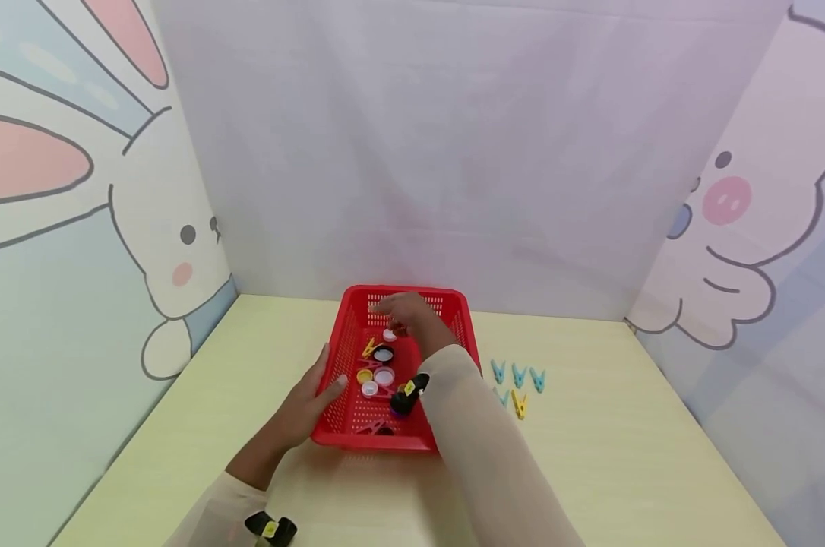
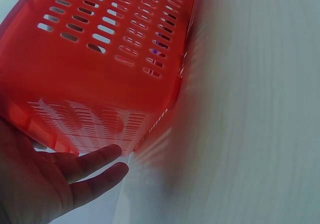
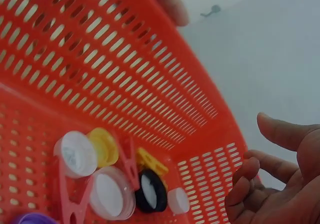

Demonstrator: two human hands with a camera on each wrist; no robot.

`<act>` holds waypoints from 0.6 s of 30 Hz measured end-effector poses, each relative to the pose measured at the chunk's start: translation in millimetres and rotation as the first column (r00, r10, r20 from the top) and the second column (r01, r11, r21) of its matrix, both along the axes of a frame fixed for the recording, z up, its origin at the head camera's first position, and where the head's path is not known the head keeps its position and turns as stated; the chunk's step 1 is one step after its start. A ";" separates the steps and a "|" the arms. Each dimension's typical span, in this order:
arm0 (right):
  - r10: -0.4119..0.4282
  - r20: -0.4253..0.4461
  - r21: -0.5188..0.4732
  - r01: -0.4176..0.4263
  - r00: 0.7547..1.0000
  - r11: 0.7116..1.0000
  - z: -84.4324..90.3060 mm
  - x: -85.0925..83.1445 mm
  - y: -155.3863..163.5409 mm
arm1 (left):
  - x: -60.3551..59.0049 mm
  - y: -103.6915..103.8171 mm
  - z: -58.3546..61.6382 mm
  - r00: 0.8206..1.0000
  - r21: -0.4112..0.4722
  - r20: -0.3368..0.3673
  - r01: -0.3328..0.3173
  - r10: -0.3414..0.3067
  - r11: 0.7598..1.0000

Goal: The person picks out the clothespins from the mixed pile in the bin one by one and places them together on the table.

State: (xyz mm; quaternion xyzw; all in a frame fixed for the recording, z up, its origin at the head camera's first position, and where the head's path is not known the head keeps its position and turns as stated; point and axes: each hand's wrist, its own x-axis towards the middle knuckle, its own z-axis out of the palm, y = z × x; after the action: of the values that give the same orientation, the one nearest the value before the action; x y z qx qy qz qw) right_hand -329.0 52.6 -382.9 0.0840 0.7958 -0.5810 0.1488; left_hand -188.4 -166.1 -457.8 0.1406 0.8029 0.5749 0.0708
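The fingers (image 2: 97, 156) of the left hand (image 1: 308, 401) lie straight and relaxed against the outer left wall of the red basket (image 1: 347, 346), with the thumb at the rim; they press the wall and do not curl round it. The fingers (image 3: 250, 186) of the right hand (image 1: 407, 313) are loosely bent above the far half of the basket and hold nothing that the views show.

The basket stands on the table (image 1: 624, 463), near its middle and a little toward the back wall. Its walls and floor are slotted. Contents, as seen from the head and right wrist views:
- a small white cap (image 1: 389, 335) nearest the right hand;
- a black ring cap (image 1: 383, 355) with a white centre, touching a yellow clothespin (image 1: 369, 348);
- a yellow cap (image 1: 365, 376) beside a clear cap (image 1: 384, 377);
- a white cap (image 1: 369, 389) toward the near end;
- red clothespins (image 3: 70, 194) lying among the caps;
- a purple item (image 3: 30, 219) at the edge of the right wrist view, too cut off to identify.

On the table, just beside the right wall of the basket, lie blue clothespins (image 1: 518, 375) in a row, with one yellow clothespin (image 1: 519, 404) nearer the person. Both forearms wear light sleeves (image 1: 481, 448).
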 end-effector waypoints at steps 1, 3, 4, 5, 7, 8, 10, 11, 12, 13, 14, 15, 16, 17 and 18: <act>0.022 -0.007 0.019 -0.022 1.000 1.000 -2.3 0.1 -1.9 | -0.1 -0.6 0.0 1.000 -0.002 0.002 0.001 -0.001 1.000; 0.060 -0.020 0.070 -0.059 0.998 0.996 -6.2 0.6 -6.4 | -0.1 -1.6 -0.1 1.000 -0.014 0.001 -0.002 0.002 1.000; 0.079 -0.022 0.096 -0.077 0.997 0.992 -7.9 0.8 -8.3 | -0.4 -1.7 -0.3 1.000 -0.018 0.001 -0.003 0.003 1.000; 0.097 -0.027 0.128 -0.093 0.995 0.987 -9.6 0.6 -10.5 | -0.4 -1.9 -0.3 1.000 -0.023 -0.001 -0.006 0.006 1.000; 0.121 -0.024 0.183 -0.114 0.992 0.976 -13.4 -0.4 -15.5 | -0.7 -2.1 -0.3 1.000 -0.027 -0.002 -0.010 0.010 1.000; 0.128 -0.026 0.211 -0.120 0.991 0.970 -14.9 -1.1 -17.7 | -0.9 -2.0 -0.2 1.000 -0.029 -0.002 -0.011 0.011 1.000; 0.127 -0.015 0.252 -0.119 0.992 0.960 -17.6 -2.0 -21.2 | -1.8 -1.8 -0.4 1.000 -0.027 -0.005 -0.004 0.004 1.000; 0.119 -0.013 0.268 -0.111 0.993 0.957 -18.9 -2.4 -22.6 | -2.2 -1.6 -0.3 1.000 -0.024 -0.006 0.000 0.000 1.000; 0.108 -0.008 0.284 -0.101 0.994 0.953 -19.8 -2.3 -23.6 | -2.8 -1.4 -0.3 1.000 -0.019 -0.006 0.003 -0.003 1.000; 0.104 -0.006 0.304 -0.097 0.995 0.948 -20.9 -2.2 -24.3 | -3.3 -1.2 -0.3 1.000 -0.018 -0.007 0.006 -0.006 1.000; 0.100 -0.006 0.327 -0.093 0.995 0.940 -22.2 -2.0 -25.0 | -3.5 -1.0 -0.3 1.000 -0.015 -0.009 0.011 -0.011 1.000; 0.106 -0.003 0.349 -0.098 0.994 0.932 -23.6 -1.7 -25.4 | -3.6 -1.0 -0.3 1.000 -0.013 -0.009 0.013 -0.013 1.000; 0.115 -0.004 0.369 -0.105 0.993 0.924 -25.2 -1.7 -25.7 | -3.6 -0.9 -0.3 1.000 -0.008 -0.008 0.014 -0.014 1.000; 0.130 -0.001 0.386 -0.120 0.991 0.915 -26.5 -1.5 -25.8 | -3.4 -0.8 -0.3 1.000 -0.004 -0.008 0.014 -0.014 1.000; 0.149 0.003 0.403 -0.138 0.989 0.905 -28.5 -2.0 -26.1 | -3.2 -0.9 -0.4 1.000 -0.003 -0.008 0.012 -0.012 1.000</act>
State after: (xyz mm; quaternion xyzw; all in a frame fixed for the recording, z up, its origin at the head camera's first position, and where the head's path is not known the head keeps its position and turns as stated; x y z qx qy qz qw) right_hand -331.0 26.5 -411.4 0.0459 0.9042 -0.3935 0.1598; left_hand -191.6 -167.0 -458.2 0.1476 0.8032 0.5727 0.0714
